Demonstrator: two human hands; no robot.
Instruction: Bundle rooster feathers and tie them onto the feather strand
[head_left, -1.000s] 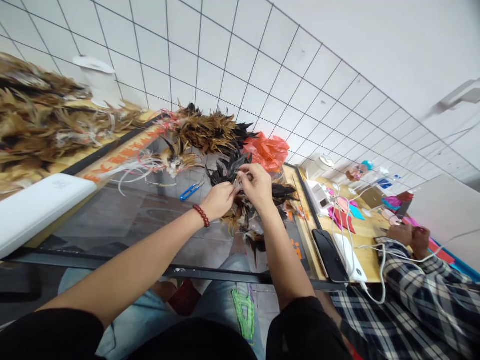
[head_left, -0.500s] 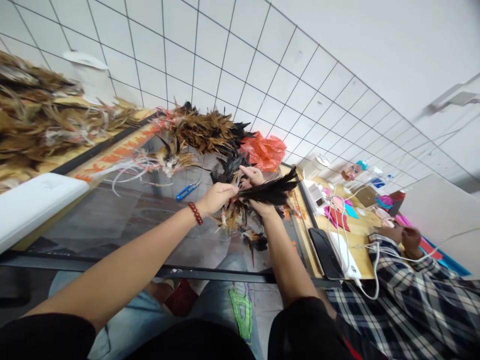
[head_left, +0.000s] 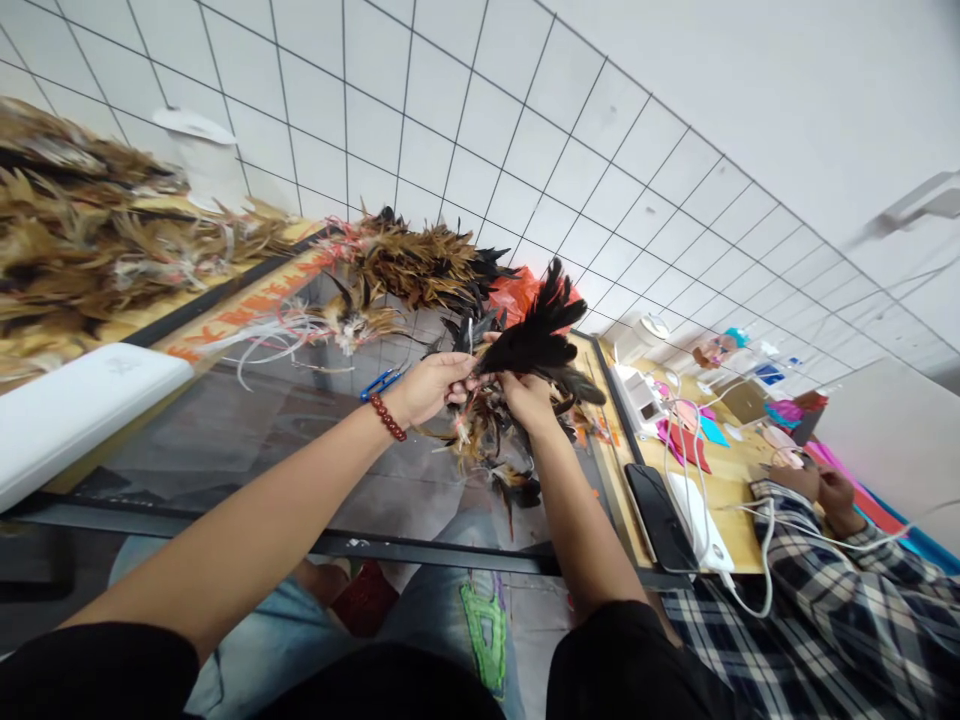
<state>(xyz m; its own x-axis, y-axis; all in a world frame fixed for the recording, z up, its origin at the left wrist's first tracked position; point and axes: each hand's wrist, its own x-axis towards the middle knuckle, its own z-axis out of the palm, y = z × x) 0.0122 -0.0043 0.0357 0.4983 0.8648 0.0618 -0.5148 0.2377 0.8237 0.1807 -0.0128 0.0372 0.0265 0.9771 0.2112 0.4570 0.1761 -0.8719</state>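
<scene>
Black feathers [head_left: 532, 335] fan up and to the right from between my two hands. My left hand [head_left: 436, 388] is closed, thumb and fingers pinching the quill ends of the bunch. Closed around the same bunch from the right is my right hand [head_left: 526, 398], its fingers partly hidden by the feathers. Under and in front of my hands lies a loose heap of brown and black feathers [head_left: 480, 435] on the glass tabletop [head_left: 300, 450]. Blue thread snips [head_left: 380, 383] lie just beyond my left wrist, partly covered by it.
A brown feather pile [head_left: 420, 260] and a red plastic bag [head_left: 517, 290] sit at the back. More feathers [head_left: 67, 240] cover the left table, near a white box-like device [head_left: 90, 415]. At right are a phone [head_left: 660, 515], a cabled white power bank [head_left: 701, 525] and a co-worker's plaid sleeves [head_left: 802, 535].
The black feathers in my hands have swung from pointing right to fanning upward and right. My left hand has shifted slightly, now overlapping the snips. The view has moved a little.
</scene>
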